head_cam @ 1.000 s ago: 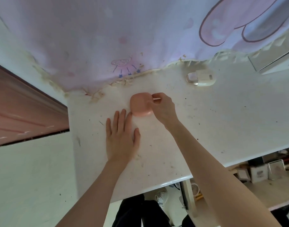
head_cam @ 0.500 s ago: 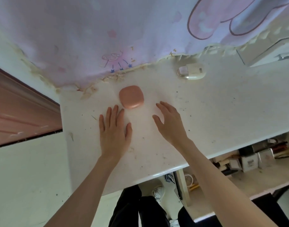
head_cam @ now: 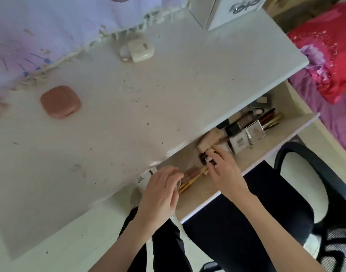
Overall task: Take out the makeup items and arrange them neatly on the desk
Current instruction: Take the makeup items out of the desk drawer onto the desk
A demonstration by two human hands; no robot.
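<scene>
Both hands are down in the open drawer under the desk; the right hand has its fingers curled round a small dark tube with a pale label, pinching it just beside a beige block-shaped item; the left hand sits at the drawer's near end, fingers loosely bent over the ends of some thin yellow-gold sticks, and whether it actually grips them cannot be told from here; a brownish tube lies alongside those sticks. Further along the drawer a cluster waits: a white square box, a mirrored square case, a black cube and a bundle of slim pencils and a gold tube behind them. Up on the desk the pink rounded compact lies flat near the back left, well apart from a white plug-like adapter close to the wall covering; a black chair stands to the right, with red and purple bedding beyond.
</scene>
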